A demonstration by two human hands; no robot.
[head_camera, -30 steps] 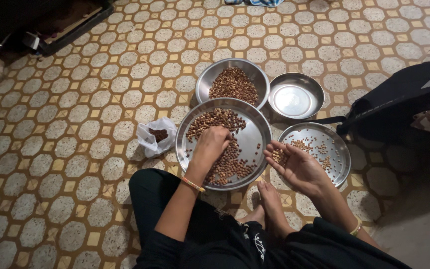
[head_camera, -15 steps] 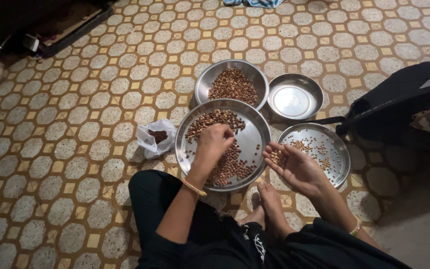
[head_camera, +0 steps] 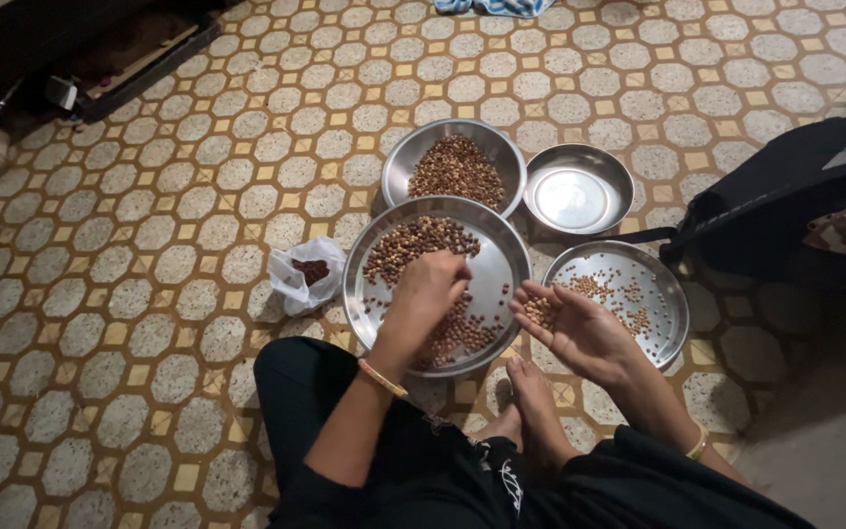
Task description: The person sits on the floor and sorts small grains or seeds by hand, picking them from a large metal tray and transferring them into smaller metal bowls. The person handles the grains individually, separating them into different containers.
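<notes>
My left hand (head_camera: pixel 430 289) sits fingers-down on the brown nuts (head_camera: pixel 413 242) in the big steel plate (head_camera: pixel 501 257); can't tell if anything's pinched. Right hand (head_camera: pixel 570 328) at its 3 o'clock, nearer me, palm up, cupped open holding a few pale pieces (head_camera: pixel 540 311).

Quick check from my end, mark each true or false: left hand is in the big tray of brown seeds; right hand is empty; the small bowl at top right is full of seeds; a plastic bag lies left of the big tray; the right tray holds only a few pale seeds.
1. The left hand is in the big tray of brown seeds. True.
2. The right hand is empty. False: pale seeds lie in its open palm.
3. The small bowl is full of seeds. False: it is empty.
4. A plastic bag lies left of the big tray. True.
5. The right tray holds only scattered pale seeds. True.
</notes>
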